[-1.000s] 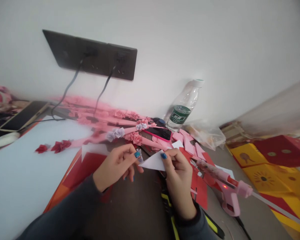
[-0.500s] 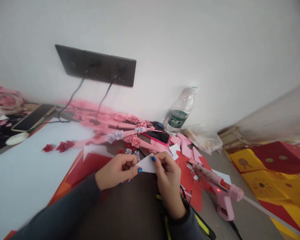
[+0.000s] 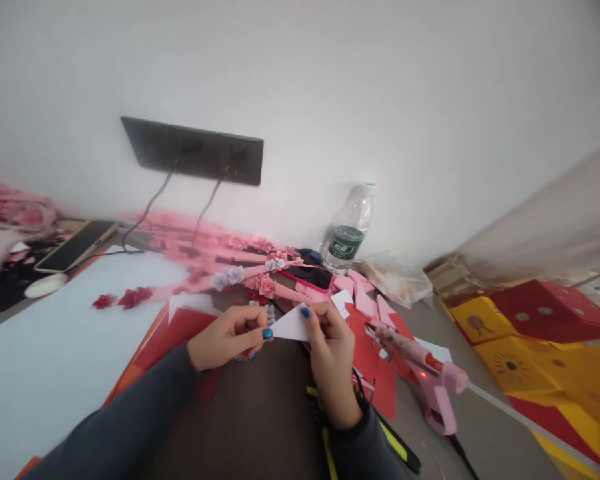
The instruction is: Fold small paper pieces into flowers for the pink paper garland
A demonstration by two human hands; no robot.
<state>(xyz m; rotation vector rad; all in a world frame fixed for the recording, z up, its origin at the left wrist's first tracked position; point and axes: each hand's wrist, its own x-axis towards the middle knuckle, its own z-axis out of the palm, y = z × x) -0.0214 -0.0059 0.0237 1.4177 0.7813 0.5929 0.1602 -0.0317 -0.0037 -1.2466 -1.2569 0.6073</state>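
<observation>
A small white triangle of folded paper (image 3: 290,325) is stretched between my two hands above the table. My left hand (image 3: 231,339) pinches its pointed left corner between thumb and fingers. On the other side, my right hand (image 3: 331,357) grips the wider end, thumb lying on top of the paper. The fingertips behind the paper are partly hidden. Just beyond my hands lie pink paper branches (image 3: 280,289) with pink, red and pale folded flowers. Red paper sheets (image 3: 180,327) are under and beside my left hand.
A pink glue gun (image 3: 423,367) with a lit red light lies at right, its cord running forward. A water bottle (image 3: 347,237) and a phone (image 3: 310,277) stand near the wall. A large white sheet (image 3: 45,360) covers the left; yellow and red boxes (image 3: 520,353) are at right.
My head view has tilted up and shifted slightly, moving the scene in the frame. My left fingers have slid to the paper's tip; both hands still hold it.
</observation>
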